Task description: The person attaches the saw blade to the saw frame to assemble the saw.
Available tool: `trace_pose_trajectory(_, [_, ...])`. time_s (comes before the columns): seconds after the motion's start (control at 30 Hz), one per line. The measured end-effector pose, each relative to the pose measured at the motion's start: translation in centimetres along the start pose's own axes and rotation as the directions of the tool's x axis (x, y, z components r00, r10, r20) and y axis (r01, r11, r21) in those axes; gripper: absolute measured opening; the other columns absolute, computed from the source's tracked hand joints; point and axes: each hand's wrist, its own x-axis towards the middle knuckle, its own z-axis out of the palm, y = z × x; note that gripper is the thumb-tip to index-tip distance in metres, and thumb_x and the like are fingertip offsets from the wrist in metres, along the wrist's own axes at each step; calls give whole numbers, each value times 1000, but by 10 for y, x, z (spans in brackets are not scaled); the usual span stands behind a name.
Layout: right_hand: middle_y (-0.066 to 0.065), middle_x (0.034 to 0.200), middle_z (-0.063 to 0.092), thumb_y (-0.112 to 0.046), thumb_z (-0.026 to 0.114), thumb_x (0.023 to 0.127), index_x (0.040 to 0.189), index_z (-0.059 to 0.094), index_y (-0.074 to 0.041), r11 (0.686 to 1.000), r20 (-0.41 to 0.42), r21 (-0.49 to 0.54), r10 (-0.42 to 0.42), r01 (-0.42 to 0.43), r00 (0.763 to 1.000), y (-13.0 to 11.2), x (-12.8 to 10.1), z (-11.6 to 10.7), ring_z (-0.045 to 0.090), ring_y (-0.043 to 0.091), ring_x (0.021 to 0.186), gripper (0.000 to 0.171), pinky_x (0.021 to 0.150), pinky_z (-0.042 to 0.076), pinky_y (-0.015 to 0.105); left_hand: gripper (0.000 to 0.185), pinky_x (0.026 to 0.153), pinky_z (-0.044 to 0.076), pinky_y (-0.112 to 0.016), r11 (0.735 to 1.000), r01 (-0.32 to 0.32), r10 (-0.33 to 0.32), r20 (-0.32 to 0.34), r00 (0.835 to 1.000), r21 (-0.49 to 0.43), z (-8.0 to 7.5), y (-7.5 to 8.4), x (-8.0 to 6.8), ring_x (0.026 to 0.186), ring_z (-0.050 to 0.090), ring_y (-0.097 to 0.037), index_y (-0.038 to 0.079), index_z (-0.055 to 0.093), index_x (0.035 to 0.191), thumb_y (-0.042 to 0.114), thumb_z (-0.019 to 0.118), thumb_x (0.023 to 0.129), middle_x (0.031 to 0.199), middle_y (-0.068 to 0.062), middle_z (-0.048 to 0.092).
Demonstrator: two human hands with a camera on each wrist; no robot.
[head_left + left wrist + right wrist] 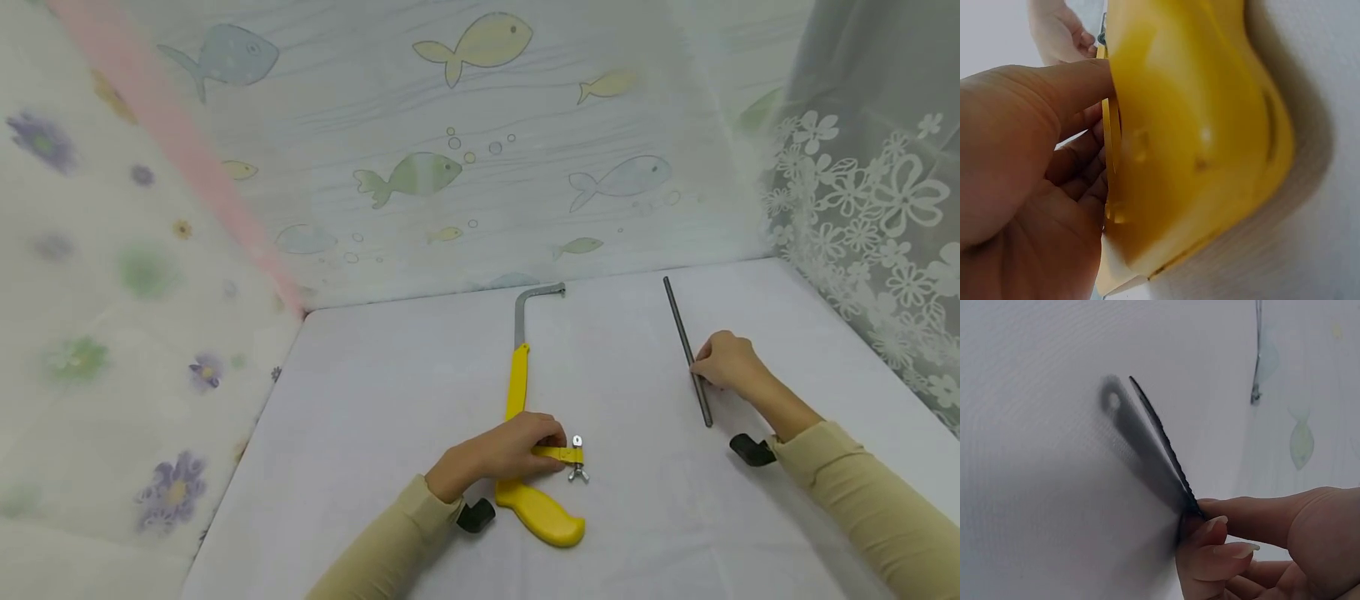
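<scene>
One yellow hacksaw frame (525, 433), one saw blade (686, 350), one wing nut (577, 473), two hands.

Both forearms, in pale tan sleeves, reach forward from the lower edge of the head view. The left hand (504, 456) lies knuckles up, fingers curled forward and down around the yellow plastic hacksaw frame (522, 442) near where its handle begins; the left wrist view shows the thumb (1054, 87) stretched straight against the frame's side and the other fingers folded under it. The right hand (726, 360) lies farther forward and well apart from the left, wrist bent inward, fingertips (1210, 528) and thumb pinching the thin dark toothed saw blade (687, 350) at its middle, tilted on edge
</scene>
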Motion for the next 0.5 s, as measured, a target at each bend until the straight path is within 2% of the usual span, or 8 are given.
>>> trace_pose_trajectory(0.23, [10, 72, 66, -3, 60, 94, 102, 61, 18, 989, 46, 143, -44, 36, 998, 8, 3, 1, 64, 14, 59, 23, 58, 53, 31, 19, 84, 46, -15, 999, 24, -23, 22, 999, -32, 3, -1, -1, 90, 52, -3, 10, 65, 114, 22, 70, 99, 103, 9, 60])
trace_pose_trajectory(0.5, [14, 81, 66, -4, 60, 98, 108, 57, 19, 971, 54, 237, -53, 38, 997, 1, -2, -3, 67, 14, 62, 25, 59, 57, 30, 20, 84, 46, -15, 999, 4, -4, 10, 1000, -39, 2, -5, -2, 91, 51, -4, 11, 63, 113, 23, 71, 99, 103, 8, 59])
